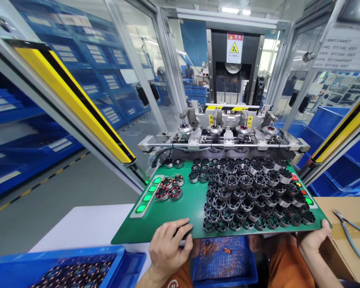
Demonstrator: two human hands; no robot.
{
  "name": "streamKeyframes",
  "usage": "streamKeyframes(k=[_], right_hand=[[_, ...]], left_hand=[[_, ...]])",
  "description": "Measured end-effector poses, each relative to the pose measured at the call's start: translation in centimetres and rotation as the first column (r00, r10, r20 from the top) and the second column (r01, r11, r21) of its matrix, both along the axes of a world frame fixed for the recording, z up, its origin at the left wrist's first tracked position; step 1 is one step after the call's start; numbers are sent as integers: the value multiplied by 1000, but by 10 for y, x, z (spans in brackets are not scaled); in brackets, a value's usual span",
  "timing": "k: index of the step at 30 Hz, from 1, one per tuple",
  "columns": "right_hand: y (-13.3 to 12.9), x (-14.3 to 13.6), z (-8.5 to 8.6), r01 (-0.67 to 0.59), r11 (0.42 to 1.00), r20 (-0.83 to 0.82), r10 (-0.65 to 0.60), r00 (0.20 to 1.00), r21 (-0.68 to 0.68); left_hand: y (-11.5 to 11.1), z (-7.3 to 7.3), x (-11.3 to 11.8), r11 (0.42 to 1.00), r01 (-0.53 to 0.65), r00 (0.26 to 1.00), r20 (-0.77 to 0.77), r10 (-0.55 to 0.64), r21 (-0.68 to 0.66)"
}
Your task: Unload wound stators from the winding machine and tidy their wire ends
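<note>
My left hand (171, 247) rests at the front edge of the green work surface (168, 218), its fingers loosely bent and thumb apart, with nothing visible in it. At the surface's right front corner is my right hand (313, 239); its thumb shows beside the edge and its other fingers are mostly hidden. Several bare stator cores (247, 204) with black insulators stand in rows, partly stacked, on the right of the surface. To the left sit copper-wound stators (177, 179) and red-topped wound stators (175, 193). Two more cores (178, 163) stand near the back edge.
Behind the surface is a winding machine (228, 136) with stators on its spindles. Yellow guard bars (78, 104) flank both sides. A blue bin of wound parts (57, 256) is at front left, a blue scrap tray (225, 276) below, pliers (349, 236) on a cardboard box (357, 208) at right.
</note>
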State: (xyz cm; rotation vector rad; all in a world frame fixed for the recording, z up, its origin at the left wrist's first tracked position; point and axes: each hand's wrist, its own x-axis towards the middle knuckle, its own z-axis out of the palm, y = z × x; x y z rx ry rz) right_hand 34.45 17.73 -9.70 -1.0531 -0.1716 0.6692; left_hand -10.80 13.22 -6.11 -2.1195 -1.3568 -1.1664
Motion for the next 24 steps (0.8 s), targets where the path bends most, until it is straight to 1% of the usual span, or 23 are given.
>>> streamKeyframes(k=[11, 24], right_hand=[[2, -1, 0, 15, 1000, 22, -15, 1000, 27], [2, 6, -9, 5, 1000, -2, -5, 1000, -15]], left_hand=[[0, 0, -1, 1000, 3, 1000, -6, -3, -5], [-1, 4, 0, 1000, -5, 1000, -3, 5, 0]])
